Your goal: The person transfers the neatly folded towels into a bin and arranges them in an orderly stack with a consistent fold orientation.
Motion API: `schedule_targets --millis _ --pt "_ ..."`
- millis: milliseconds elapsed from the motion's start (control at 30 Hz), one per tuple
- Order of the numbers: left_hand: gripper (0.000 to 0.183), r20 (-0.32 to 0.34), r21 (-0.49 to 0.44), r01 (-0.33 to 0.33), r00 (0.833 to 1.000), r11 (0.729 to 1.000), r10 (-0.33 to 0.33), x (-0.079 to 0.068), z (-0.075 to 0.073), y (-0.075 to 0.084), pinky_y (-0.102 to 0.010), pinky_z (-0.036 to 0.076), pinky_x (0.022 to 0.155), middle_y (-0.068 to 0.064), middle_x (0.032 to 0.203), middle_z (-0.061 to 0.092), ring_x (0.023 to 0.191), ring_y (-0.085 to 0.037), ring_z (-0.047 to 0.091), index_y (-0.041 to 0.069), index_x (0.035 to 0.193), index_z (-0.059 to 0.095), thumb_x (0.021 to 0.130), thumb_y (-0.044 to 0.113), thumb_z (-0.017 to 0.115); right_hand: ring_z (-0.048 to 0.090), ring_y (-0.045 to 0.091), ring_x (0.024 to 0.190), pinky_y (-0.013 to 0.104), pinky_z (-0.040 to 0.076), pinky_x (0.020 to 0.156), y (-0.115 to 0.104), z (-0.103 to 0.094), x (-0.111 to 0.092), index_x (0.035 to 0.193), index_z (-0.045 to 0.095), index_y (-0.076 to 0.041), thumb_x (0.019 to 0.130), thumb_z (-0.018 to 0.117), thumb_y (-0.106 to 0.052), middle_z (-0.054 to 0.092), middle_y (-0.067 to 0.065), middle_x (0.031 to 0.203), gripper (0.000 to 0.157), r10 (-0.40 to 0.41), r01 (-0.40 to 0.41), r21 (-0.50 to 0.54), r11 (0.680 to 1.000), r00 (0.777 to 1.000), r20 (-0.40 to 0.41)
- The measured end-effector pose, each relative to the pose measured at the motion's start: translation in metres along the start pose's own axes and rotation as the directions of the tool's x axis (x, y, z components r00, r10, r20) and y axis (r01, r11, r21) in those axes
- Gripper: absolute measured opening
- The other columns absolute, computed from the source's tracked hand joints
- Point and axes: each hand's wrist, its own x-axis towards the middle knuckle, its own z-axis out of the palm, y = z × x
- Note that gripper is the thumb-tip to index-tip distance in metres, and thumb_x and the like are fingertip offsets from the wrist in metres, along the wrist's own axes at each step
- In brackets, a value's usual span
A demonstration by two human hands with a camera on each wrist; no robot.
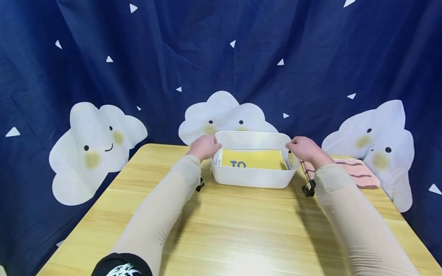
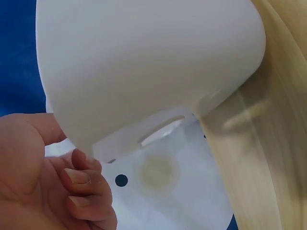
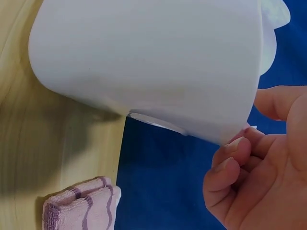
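A white plastic bin [image 1: 252,178] with a handle slot in its end stands near the table's far edge. Inside it lies a folded yellow cloth [image 1: 260,158] with blue-grey letters "TO", and some white material shows at its left side. My left hand [image 1: 204,147] pinches the left end of the bin's rim between thumb and curled fingers. At the opposite end my right hand [image 1: 305,148] grips the rim the same way. In the right wrist view, that thumb and those fingers [image 3: 225,167] meet at the corner of the bin wall [image 3: 148,57].
On the wooden table [image 1: 241,222], right of the bin and partly behind my right forearm, lies a folded pink striped towel [image 1: 359,172]. A dark blue curtain [image 1: 221,46] with white clouds and triangles hangs behind the table.
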Motion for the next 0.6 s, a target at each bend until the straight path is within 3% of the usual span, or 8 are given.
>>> schedule_targets --millis 167,367,500,600 --pt "0.04 -0.053 -0.044 0.027 0.998 0.999 -0.029 -0.002 0.001 -0.007 -0.042 0.045 0.08 -0.004 0.106 0.06 0.092 -0.021 0.056 0.01 0.121 0.05 0.093 0.039 0.05 0.049 0.028 0.078 0.039 0.038 0.07 0.0 -0.001 -0.001 0.09 0.053 -0.003 0.096 0.044 -0.032 0.051 0.011 0.084 0.031 -0.025 0.025 -0.007 1.0 0.999 -0.024" --pt "0.029 -0.025 -0.045 0.052 0.998 0.998 -0.053 -0.005 0.007 -0.015 -0.038 0.043 0.07 -0.003 0.089 0.057 0.08 -0.022 0.054 0.011 0.107 0.051 0.093 0.036 0.049 0.05 0.026 0.077 0.038 0.038 0.069 0.003 -0.003 -0.006 0.09 0.053 -0.003 0.097 0.044 -0.032 0.051 0.01 0.082 0.031 -0.023 0.023 -0.016 1.0 0.999 -0.028" --pt "0.022 -0.016 -0.047 0.063 0.998 0.997 -0.063 -0.006 0.014 -0.018 -0.04 0.043 0.071 -0.004 0.087 0.058 0.081 -0.022 0.054 0.013 0.099 0.054 0.093 0.032 0.046 0.05 0.027 0.081 0.039 0.039 0.072 0.008 -0.006 -0.009 0.095 0.055 -0.001 0.097 0.044 -0.032 0.054 0.011 0.087 0.032 -0.028 0.027 -0.021 0.999 0.999 -0.039" --pt "0.022 -0.02 -0.06 0.078 0.997 0.995 -0.079 -0.004 0.017 -0.016 -0.043 0.044 0.075 -0.004 0.091 0.058 0.085 -0.022 0.055 0.012 0.101 0.054 0.094 0.03 0.045 0.051 0.027 0.082 0.04 0.039 0.074 0.014 -0.01 -0.013 0.095 0.055 -0.001 0.096 0.044 -0.033 0.055 0.012 0.09 0.034 -0.024 0.023 -0.023 0.999 0.999 -0.037"
